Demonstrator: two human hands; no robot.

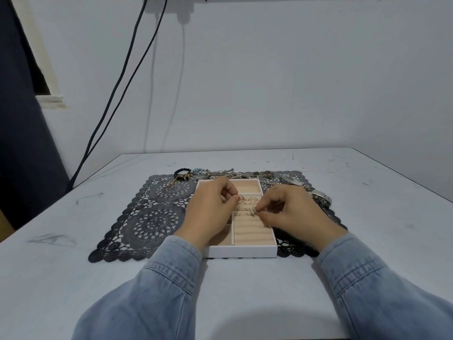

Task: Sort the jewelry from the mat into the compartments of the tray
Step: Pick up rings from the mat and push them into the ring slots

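On the table (367, 192), a black lace mat (152, 224) bears the white tray (242, 251), loose jewelry (245, 174) lining the mat's far edge. Over the ring slots (252, 230), the left hand (210, 208) pinches a thin ring (241, 199), the right hand (291, 213) a silver ring (254, 212).

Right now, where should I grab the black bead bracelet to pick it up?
Pinch the black bead bracelet on its left arc, coming straight down from above. It lies flat as an open loop at the far edge of the mat. A turquoise piece crowds its right side, so the left is freer.
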